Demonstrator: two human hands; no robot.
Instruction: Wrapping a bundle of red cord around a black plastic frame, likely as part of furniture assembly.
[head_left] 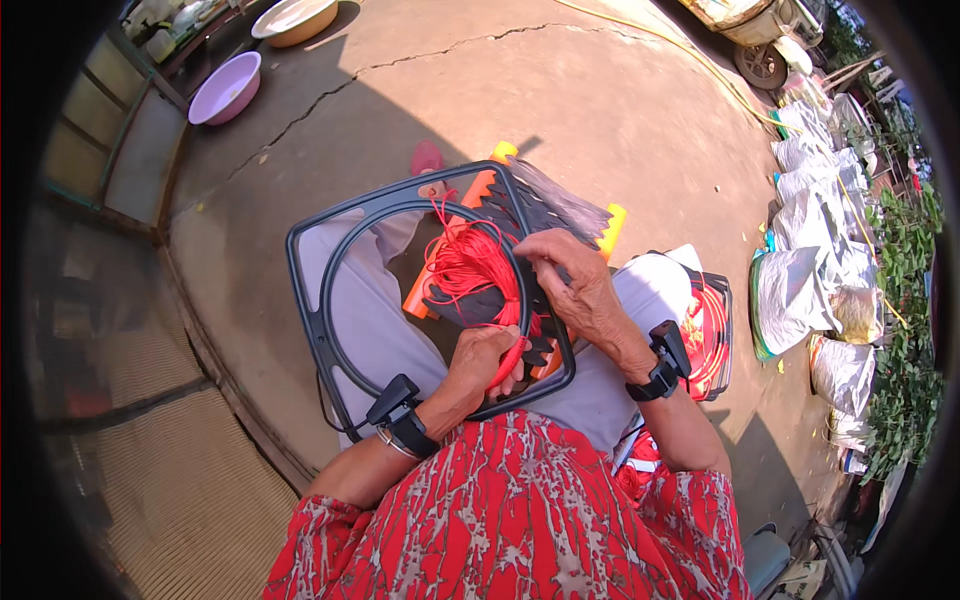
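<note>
Left fingers (496, 341) in a pinch, right fingers (541, 244) curved, farther forward

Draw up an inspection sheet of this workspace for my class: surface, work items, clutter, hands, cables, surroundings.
Surface: work rests over the lap; cracked concrete ground, part sunlit, part shaded.
Work items: black frame with a round inner ring; tangled red cord within its outline; orange-and-yellow toothed rack below.
Clutter: second black frame with red cord, by the right thigh; lilac basin and tan basin farther off.
Hands: left hand closed at the ring's red-wrapped part; right hand at the ring's right side, grip unclear.
Cables: no power cable identifiable; yellow hose on the ground.
Surroundings: white sacks and green plants at right.
</note>
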